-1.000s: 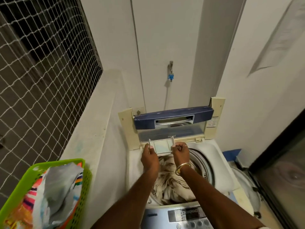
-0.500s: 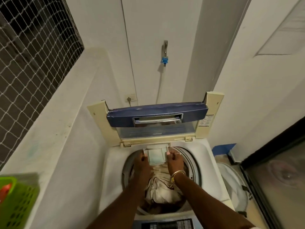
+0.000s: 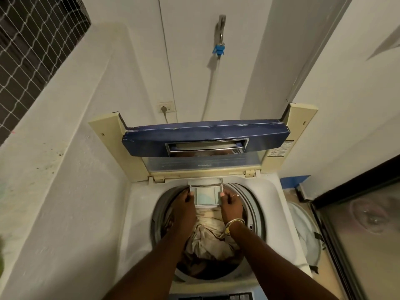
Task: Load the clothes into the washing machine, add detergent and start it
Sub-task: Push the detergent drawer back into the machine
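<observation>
The washing machine point(image 3: 279, 204) stands in a narrow corner with white walls; a tap point(image 3: 220, 37) with a blue fitting is on the wall behind the machine, and a wall socket point(image 3: 165, 108) is just above the raised lid. To the left of the machine there is a white ledge point(image 3: 54, 148) below a window with netting point(image 3: 32, 40), and to the right of the machine a dark glass door point(image 3: 365, 224). The lid point(image 3: 205, 139), blue with cream sides, stands open and upright at the back of the machine. The round drum point(image 3: 160, 204) holds beige crumpled clothes point(image 3: 207, 237). At the back edge of the drum opening, under the lid, the detergent drawer point(image 3: 206, 195) is half out; its long axis goes from the back of the machine toward the person, and its open side faces up, with pale content inside. The left hand point(image 3: 184, 202) grasps the left side of the drawer with its fingers, and the right hand point(image 3: 230, 202) grasps the right side. A gold bangle point(image 3: 234, 224) is on the right wrist, above the clothes.
</observation>
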`<state>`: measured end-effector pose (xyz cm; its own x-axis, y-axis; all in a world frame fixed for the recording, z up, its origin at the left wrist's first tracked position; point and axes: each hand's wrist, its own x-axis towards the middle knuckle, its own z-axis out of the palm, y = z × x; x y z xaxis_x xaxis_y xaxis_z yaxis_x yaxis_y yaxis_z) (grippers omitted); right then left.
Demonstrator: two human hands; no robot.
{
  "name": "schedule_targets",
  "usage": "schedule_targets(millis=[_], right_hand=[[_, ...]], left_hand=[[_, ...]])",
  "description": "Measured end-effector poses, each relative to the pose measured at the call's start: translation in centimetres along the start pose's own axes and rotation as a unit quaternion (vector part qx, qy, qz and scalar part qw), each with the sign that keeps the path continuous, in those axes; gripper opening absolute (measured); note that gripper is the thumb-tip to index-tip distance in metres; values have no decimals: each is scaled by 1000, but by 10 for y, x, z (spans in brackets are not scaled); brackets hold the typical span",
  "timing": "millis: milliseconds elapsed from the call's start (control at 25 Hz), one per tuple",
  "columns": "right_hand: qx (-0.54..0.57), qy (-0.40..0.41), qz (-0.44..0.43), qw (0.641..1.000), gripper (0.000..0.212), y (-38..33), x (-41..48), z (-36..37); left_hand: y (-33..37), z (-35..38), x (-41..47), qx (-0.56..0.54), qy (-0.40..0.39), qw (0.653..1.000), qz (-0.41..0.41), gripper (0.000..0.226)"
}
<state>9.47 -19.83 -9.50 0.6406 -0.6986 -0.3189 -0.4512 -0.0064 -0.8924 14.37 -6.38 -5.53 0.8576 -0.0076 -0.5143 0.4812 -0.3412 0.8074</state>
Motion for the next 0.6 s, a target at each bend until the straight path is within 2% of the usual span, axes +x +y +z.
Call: schedule_targets(millis=[200, 400, 600], right_hand=[[2, -4, 11, 1000, 14, -5, 2, 2], [-6, -1, -28, 1000, 10, -3, 3, 1], [-11, 3, -57, 998, 23, -10, -4, -1]], left_hand=[[-5, 3, 12, -3, 2, 1000, 10, 43], [-6, 8, 10, -2, 32, 999, 30, 42], [-4, 9, 15, -10, 39, 998, 44, 40]])
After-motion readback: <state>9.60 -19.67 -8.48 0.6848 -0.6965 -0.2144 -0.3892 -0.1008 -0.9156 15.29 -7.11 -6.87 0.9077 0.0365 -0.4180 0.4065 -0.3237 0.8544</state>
